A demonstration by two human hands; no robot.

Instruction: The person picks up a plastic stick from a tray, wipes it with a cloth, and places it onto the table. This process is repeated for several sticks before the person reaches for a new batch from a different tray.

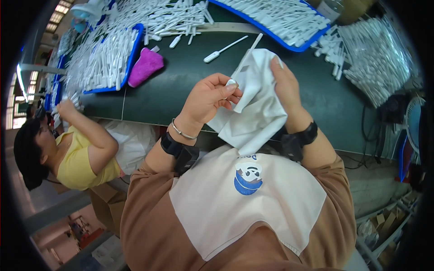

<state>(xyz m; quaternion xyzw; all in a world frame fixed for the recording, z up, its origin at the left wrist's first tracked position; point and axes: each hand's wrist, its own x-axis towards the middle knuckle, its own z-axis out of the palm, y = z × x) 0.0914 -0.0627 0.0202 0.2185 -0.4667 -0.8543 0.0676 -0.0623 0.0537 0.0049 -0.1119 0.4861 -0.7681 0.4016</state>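
Note:
My left hand (205,99) is closed in a pinch on the thick white end of a slim white plastic stick (254,44). The stick's thin shaft slants up and away, partly covered by a white cloth (260,108). My right hand (285,83) grips the cloth at its upper right side, fingers partly hidden behind the folds. The cloth hangs down between both hands toward my apron. Just beyond my left hand, a similar white stick with a thick end (226,49) lies alone on the dark green tabletop (176,97).
Blue trays of white sticks stand at the left (139,36) and far side (289,45). Loose sticks (174,18) are heaped between them. A magenta cloth bundle (146,67) lies by the left tray. A clear bag of sticks (379,56) sits right. A co-worker in yellow (86,156) works at left.

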